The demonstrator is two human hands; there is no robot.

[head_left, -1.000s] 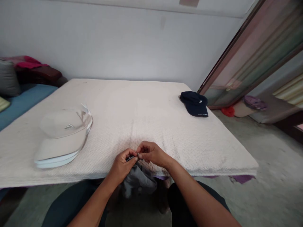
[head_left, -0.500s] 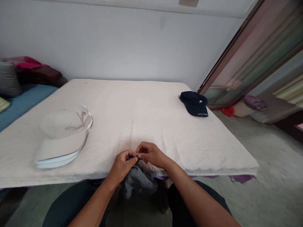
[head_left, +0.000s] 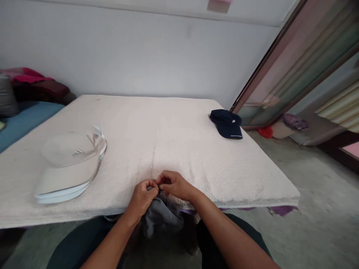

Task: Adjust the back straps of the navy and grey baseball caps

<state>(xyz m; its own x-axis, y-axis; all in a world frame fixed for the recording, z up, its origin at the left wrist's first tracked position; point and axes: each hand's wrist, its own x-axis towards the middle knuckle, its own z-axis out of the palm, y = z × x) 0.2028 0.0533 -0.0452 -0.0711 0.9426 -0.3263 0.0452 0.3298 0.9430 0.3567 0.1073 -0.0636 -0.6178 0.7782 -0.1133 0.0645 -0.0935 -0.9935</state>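
At the table's front edge, both my hands are closed in a pinch, fingertips almost touching. My left hand (head_left: 144,196) grips the upper edge of a soft, dark grey cap-like cloth (head_left: 162,216). It hangs in folds below the edge, over my lap, its full shape not visible. My right hand (head_left: 174,185) pinches a small narrow part of the same cloth, mostly hidden by the fingers. Left of my hands, a stack of pale caps (head_left: 68,164) lies with brims toward me, beige on top. A navy cap (head_left: 226,123) lies at the far right.
The table (head_left: 131,130) has a cream textured cover, with purple cloth (head_left: 282,210) showing beneath its front right corner. A wall (head_left: 126,56) rises behind it. A blue-covered seat (head_left: 30,119) with a grey cushion (head_left: 7,96) stands left; a sliding door frame (head_left: 269,63) stands right.
The view has shifted slightly, so the caps and table appear a little further left. My hands keep pinching the grey cloth, with only slight finger movement.
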